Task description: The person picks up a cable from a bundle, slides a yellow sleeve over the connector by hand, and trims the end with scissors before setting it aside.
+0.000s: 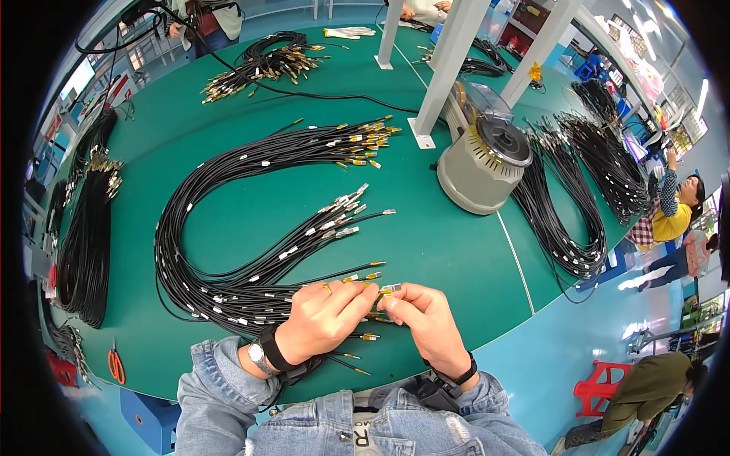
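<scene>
Head view: denim sleeves enter at 6 o'clock. The left hand (323, 319) and right hand (427, 323) meet fingertip to fingertip, both pinched shut on one small metal connector (388, 289), apparently the end of a thin black cable whose long axis runs toward 9 o'clock. The looped cable bundle (228, 228), glossy with gold and silver tips, lies at 10 o'clock on the green mat (441, 243); a grey drum-shaped machine (483, 171) stands at 1 o'clock.

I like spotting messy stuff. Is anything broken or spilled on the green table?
Nothing looks broken or spilled. The black cables lie in tidy looped bundles on the green table, and both hands pinch one cable end. Orange scissors sit near the edge.
</scene>
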Demonstrator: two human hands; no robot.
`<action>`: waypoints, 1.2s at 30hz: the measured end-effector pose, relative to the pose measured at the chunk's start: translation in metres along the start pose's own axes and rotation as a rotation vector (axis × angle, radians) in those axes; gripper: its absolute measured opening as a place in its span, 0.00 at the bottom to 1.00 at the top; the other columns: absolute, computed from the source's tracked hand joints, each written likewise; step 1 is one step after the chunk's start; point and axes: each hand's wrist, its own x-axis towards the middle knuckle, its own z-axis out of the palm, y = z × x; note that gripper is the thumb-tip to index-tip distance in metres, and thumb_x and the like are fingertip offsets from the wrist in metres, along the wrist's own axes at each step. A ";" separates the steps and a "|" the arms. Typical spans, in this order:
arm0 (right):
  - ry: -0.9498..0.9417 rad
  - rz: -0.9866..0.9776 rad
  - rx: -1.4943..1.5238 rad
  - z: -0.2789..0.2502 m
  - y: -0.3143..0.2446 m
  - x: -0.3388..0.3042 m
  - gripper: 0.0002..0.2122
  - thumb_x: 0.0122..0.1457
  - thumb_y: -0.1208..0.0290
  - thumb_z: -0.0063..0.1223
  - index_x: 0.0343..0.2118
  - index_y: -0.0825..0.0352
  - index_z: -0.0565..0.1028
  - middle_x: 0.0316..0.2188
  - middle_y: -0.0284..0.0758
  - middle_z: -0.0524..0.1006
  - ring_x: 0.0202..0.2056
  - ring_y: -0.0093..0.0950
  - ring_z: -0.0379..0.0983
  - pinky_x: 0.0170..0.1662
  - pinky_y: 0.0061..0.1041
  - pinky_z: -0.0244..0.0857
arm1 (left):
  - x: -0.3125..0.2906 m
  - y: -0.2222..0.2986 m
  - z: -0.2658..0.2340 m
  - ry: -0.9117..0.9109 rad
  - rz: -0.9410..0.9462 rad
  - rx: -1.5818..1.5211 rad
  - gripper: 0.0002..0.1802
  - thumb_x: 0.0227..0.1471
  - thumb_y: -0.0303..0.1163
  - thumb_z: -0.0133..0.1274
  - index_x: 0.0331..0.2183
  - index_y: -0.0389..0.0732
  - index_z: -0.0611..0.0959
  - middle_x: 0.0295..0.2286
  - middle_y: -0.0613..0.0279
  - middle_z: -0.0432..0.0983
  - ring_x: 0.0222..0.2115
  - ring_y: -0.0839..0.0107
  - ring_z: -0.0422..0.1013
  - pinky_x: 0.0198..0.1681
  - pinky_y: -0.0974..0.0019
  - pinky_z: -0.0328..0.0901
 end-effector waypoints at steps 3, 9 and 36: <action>0.010 0.001 -0.011 0.000 -0.001 0.000 0.05 0.54 0.77 0.50 0.29 0.73 0.75 0.24 0.28 0.74 0.24 0.13 0.62 0.29 0.14 0.57 | 0.001 0.000 0.000 -0.002 0.004 -0.014 0.13 0.36 0.26 0.55 0.31 0.38 0.80 0.22 0.68 0.73 0.16 0.79 0.67 0.17 0.76 0.60; 0.008 -0.003 -0.005 -0.002 -0.001 0.000 0.05 0.54 0.77 0.50 0.29 0.73 0.75 0.25 0.28 0.75 0.24 0.13 0.62 0.29 0.14 0.57 | 0.001 0.001 0.000 0.001 0.002 -0.019 0.12 0.37 0.26 0.55 0.31 0.38 0.80 0.22 0.68 0.73 0.16 0.79 0.67 0.17 0.76 0.60; -0.069 0.029 -0.134 -0.007 -0.009 0.002 0.07 0.57 0.74 0.48 0.33 0.73 0.74 0.28 0.30 0.76 0.30 0.14 0.70 0.34 0.14 0.64 | 0.001 0.001 -0.001 0.025 0.045 -0.058 0.16 0.33 0.26 0.61 0.32 0.41 0.80 0.20 0.71 0.72 0.15 0.78 0.67 0.16 0.75 0.60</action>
